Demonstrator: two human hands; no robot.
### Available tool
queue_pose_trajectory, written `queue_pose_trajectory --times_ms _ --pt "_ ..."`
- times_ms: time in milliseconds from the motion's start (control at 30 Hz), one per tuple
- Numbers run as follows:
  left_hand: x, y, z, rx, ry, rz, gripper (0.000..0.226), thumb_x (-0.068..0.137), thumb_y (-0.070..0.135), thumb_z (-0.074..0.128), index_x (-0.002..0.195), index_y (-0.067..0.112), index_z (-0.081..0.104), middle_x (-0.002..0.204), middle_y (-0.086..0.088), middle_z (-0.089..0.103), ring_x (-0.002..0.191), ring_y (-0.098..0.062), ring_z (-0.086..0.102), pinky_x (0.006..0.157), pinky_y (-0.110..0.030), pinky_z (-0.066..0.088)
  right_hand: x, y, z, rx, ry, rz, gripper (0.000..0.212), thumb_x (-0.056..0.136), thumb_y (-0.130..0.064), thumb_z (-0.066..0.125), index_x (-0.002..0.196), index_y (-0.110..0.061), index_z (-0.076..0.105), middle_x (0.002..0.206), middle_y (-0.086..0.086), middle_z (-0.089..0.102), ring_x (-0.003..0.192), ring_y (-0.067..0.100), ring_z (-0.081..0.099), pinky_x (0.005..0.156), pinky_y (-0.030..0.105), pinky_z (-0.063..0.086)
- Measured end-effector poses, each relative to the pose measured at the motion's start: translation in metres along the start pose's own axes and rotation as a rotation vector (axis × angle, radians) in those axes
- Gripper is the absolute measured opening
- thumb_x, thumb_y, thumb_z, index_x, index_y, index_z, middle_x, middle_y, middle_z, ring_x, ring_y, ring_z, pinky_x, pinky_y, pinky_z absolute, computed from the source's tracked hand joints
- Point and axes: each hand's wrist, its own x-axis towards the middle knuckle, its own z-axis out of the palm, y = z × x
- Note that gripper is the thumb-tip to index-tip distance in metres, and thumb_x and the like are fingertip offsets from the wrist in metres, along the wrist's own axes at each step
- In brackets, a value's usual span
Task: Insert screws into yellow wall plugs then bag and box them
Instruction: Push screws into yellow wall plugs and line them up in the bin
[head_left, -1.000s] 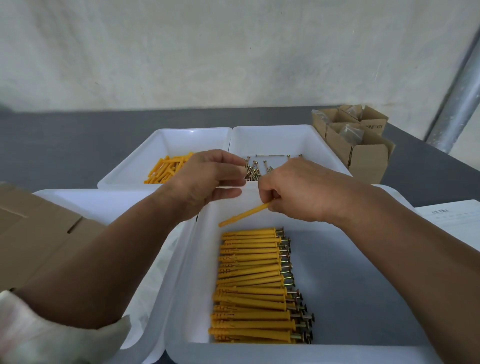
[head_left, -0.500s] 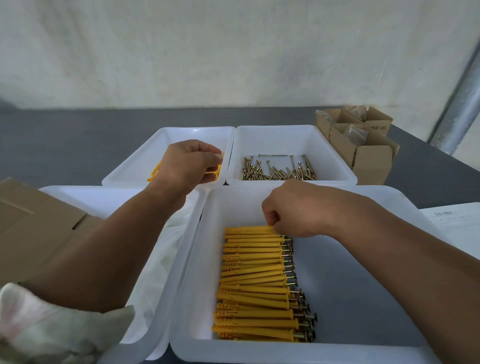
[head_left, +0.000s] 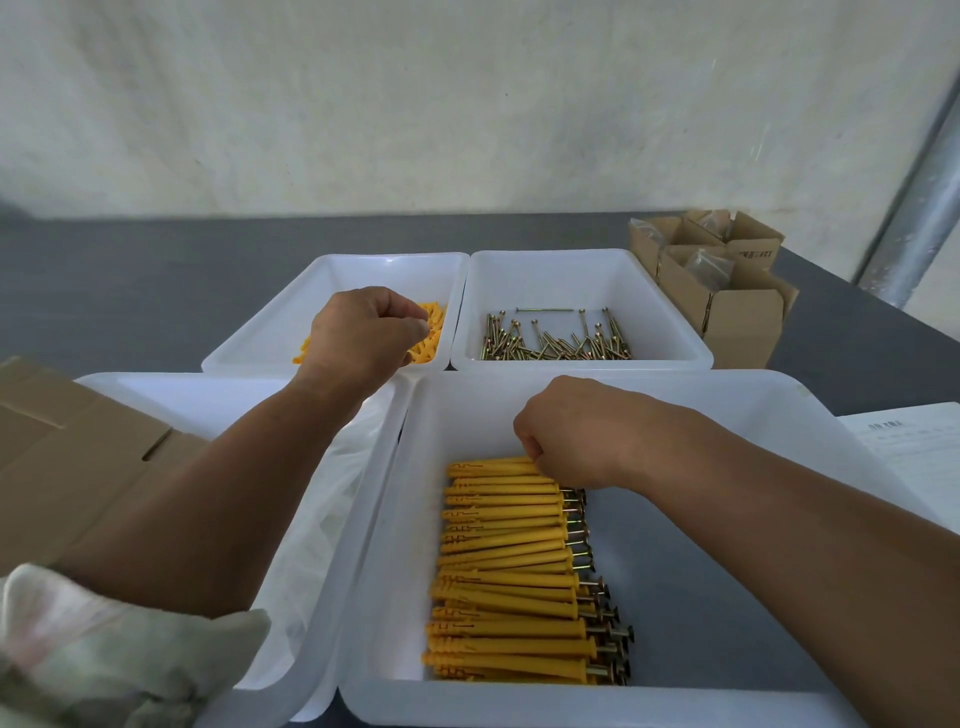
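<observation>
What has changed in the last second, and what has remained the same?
The left hand went from the middle to the far-left bin and curls over the loose plugs. The right hand lowered its assembled plug onto the far end of the row and still grips it. The screws, near tray and cardboard boxes stayed.
</observation>
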Motion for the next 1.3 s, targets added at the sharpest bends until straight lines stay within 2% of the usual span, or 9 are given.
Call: queue_pose_trajectory --times_ms 267,400,600,733,933,1033,1133,1233,1300 --pt "0.004 -0.006 -0.002 0.078 0.024 0.029 0.018 0.083 0.011 0.068 0.074 0.027 0.070 0.079 0.007 0.068 0.077 -0.016 0.064 0.084 -0.040 0.058 -0.001 -0.001 -0.001 -0.003 0.052 -0.003 0.025 0.089 0.002 0.050 0.103 -0.011 0.065 0.095 0.004 0.054 0.084 0.019 0.053 0.051 0.022 0.032" --pt "0.004 -0.010 -0.001 0.283 0.062 0.085 0.018 0.085 0.014 0.061 0.077 0.028 0.069 0.080 0.017 0.064 0.085 -0.010 0.061 0.065 -0.024 0.046 -0.004 0.002 -0.007 0.011 0.088 -0.025 0.021 0.090 -0.006 0.052 0.101 -0.015 0.068 0.100 0.003 0.063 0.091 0.020 0.059 0.065 0.028 0.047" --pt "0.010 -0.021 0.001 0.624 0.022 0.127 0.019 0.092 0.030 0.055 0.093 0.020 0.071 0.092 0.002 0.064 0.088 -0.019 0.052 0.074 -0.028 0.037 -0.004 0.021 -0.022 0.224 0.446 0.045 0.019 0.092 -0.021 0.051 0.087 -0.025 0.069 0.082 -0.007 0.066 0.081 0.014 0.058 0.070 0.033 0.051" --pt "0.013 -0.026 0.004 0.766 -0.082 0.092 0.042 0.097 0.045 0.038 0.069 0.019 0.056 0.087 -0.005 0.062 0.082 -0.024 0.049 0.073 -0.032 0.035 0.010 0.044 -0.013 0.284 0.571 0.181 0.022 0.094 -0.023 0.049 0.084 -0.022 0.069 0.084 -0.003 0.065 0.081 0.019 0.056 0.063 0.030 0.043" --pt "0.014 -0.030 0.004 0.907 -0.198 0.065 0.060 0.097 0.061 0.017 0.086 0.024 0.062 0.111 -0.009 0.063 0.103 -0.029 0.052 0.092 -0.042 0.038 0.028 0.069 0.005 0.305 0.318 0.362 0.049 0.103 -0.047 0.028 0.070 -0.019 0.052 0.073 -0.002 0.052 0.069 0.017 0.046 0.055 0.029 0.029" --pt "0.016 -0.030 0.004 0.959 -0.224 0.065 0.073 0.095 0.066 0.012 0.112 0.021 0.068 0.124 -0.009 0.062 0.116 -0.031 0.051 0.098 -0.044 0.035 0.038 0.073 0.000 0.299 0.192 0.392 0.054 0.102 -0.049 0.022 0.104 -0.015 0.065 0.102 0.007 0.062 0.086 0.021 0.050 0.069 0.032 0.039" --pt "0.017 -0.031 0.004 0.968 -0.233 0.088 0.074 0.095 0.067 0.012 0.114 0.022 0.067 0.128 -0.007 0.061 0.119 -0.030 0.051 0.097 -0.043 0.034 0.047 0.072 -0.008 0.301 0.024 0.441 0.059 0.102 -0.048 0.024 0.141 -0.013 0.049 0.145 0.014 0.047 0.125 0.031 0.047 0.097 0.037 0.037" --pt "0.018 -0.034 0.004 0.946 -0.238 0.117 0.064 0.096 0.066 0.013 0.107 0.029 0.064 0.127 -0.005 0.061 0.119 -0.028 0.051 0.097 -0.044 0.033 0.051 0.068 -0.016 0.321 -0.069 0.391 0.051 0.105 -0.035 0.026 0.147 -0.011 0.040 0.157 0.011 0.032 0.140 0.028 0.034 0.103 0.032 0.030" --pt "0.020 -0.035 0.004 0.934 -0.239 0.120 0.055 0.095 0.067 0.014 0.099 0.031 0.056 0.124 -0.004 0.061 0.118 -0.028 0.051 0.097 -0.046 0.033 0.051 0.066 -0.021 0.329 -0.139 0.347 0.045 0.107 -0.023 0.024 0.145 -0.008 0.041 0.156 0.010 0.035 0.139 0.024 0.034 0.094 0.026 0.029"
